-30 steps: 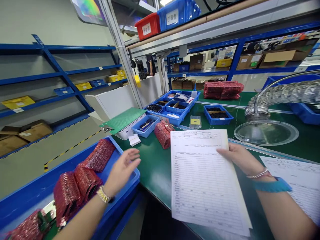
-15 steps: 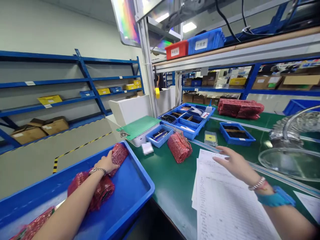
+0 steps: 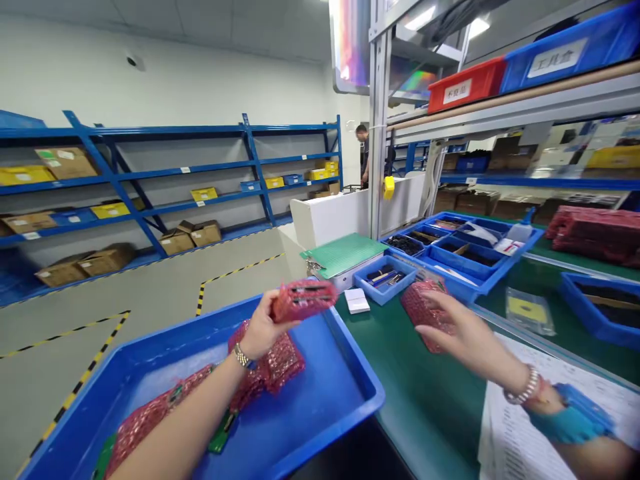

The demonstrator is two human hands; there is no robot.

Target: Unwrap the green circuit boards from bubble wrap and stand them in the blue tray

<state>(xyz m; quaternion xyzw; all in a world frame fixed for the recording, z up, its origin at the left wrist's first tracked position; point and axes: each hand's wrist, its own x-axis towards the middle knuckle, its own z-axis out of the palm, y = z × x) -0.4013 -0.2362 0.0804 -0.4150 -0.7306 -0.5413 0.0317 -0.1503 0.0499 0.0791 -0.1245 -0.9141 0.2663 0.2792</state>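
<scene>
Several red-wrapped circuit boards (image 3: 267,360) lie in a blue tray (image 3: 364,367).

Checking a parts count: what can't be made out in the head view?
Head view, packet in the left hand: board inside hidden by red wrap.
Head view, sheet: print too small, cut off by lower edge.
Head view, right bin: contents cut off by right edge.

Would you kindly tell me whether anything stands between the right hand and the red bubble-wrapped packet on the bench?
Nothing visible does: the right hand is directly over the red bubble-wrapped packet, which lies on the green bench mat, though I cannot tell whether they touch.
</scene>
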